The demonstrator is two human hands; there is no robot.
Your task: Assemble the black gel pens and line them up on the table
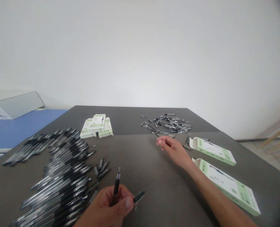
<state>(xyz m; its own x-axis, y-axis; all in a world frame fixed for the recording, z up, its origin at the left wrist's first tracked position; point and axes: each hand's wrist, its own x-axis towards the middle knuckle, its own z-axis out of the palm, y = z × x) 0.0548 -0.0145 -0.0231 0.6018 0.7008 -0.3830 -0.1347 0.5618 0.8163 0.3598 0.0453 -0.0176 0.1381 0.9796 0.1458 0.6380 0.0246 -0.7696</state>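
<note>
In the foreground my left hand (111, 205) grips a dark pen (117, 184), its bare metal tip pointing up. A black pen cap (139, 197) sticks out just right of that thumb; I cannot tell whether the fingers hold it too. My right hand (171, 148) reaches forward over the table with its fingers curled and pressed together. At its fingertips a thin dark piece (156, 134) points away toward a loose pile of pen parts (171, 123); whether it is pinched is hard to make out. Several loose caps (101, 167) lie beyond my left hand.
Rows of pens (61, 183) cover the left side of the dark table (135, 164). Green-and-white pen boxes (97, 126) are stacked farther back. Two more boxes, one nearer (229, 186) and one farther (213, 150), lie at right with flaps open. A white wall stands behind.
</note>
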